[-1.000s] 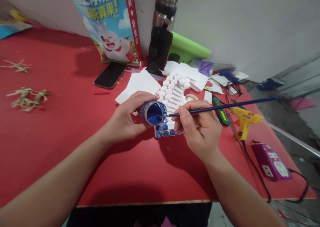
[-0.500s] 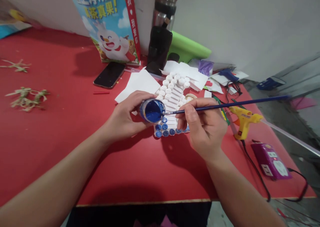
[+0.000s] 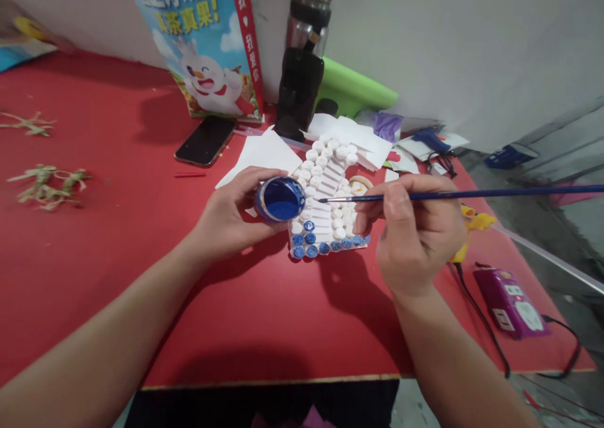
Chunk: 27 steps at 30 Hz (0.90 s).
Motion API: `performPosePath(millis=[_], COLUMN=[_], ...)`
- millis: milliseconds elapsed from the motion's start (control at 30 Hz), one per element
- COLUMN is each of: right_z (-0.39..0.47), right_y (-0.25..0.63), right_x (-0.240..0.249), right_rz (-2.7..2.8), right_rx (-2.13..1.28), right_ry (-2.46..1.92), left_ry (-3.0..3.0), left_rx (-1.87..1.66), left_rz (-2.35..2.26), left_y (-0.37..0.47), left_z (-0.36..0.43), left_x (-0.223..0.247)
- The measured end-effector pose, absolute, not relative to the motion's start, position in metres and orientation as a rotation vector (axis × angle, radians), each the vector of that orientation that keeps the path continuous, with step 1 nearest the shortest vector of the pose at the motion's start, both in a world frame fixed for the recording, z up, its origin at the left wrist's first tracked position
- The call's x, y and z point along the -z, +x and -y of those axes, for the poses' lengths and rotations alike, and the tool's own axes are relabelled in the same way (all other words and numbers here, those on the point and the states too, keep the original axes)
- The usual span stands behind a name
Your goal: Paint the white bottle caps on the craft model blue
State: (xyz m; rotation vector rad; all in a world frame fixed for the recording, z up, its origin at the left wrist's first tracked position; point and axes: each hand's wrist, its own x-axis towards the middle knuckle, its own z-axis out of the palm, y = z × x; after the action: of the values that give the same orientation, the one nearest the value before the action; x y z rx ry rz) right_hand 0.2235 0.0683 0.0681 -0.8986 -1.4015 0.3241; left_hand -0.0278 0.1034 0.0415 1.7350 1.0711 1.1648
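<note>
My left hand (image 3: 236,211) is closed round a small jar of blue paint (image 3: 281,199), its mouth tilted toward me. In my right hand (image 3: 418,230) a thin dark-blue paintbrush (image 3: 453,195) is pinched, its tip just right of the jar and apart from it. Beneath both lies a white craft model (image 3: 325,176) made of small rolled paper coils flanking a strip of steps. Several coils along its near edge and lower left corner are painted blue; the others are white. My hands and the jar hide parts of the model.
A phone (image 3: 206,140) lies at the back left near a tall printed bag (image 3: 212,56). White paper sheets (image 3: 259,157) surround the model. On the right are a yellow glue gun (image 3: 479,220) and a purple power box (image 3: 512,302) with cords. Dried twisted strands (image 3: 51,185) lie left.
The brush tip has left the jar's rim and moved right and slightly up with my right hand. The jar has shifted a little left and up.
</note>
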Motion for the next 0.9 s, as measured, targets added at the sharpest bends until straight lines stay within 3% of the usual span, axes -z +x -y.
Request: performPosePath(millis=[900], right_z=[-0.074], right_y=[0.228], right_x=[-0.052], right_rz=[1.696], right_rx=[-0.434], right_ry=[-1.0], left_ry=[1.571], left_rx=[-1.279], left_rz=[-1.116], left_y=[-0.028], left_z=[-0.105], left_x=[-0.039])
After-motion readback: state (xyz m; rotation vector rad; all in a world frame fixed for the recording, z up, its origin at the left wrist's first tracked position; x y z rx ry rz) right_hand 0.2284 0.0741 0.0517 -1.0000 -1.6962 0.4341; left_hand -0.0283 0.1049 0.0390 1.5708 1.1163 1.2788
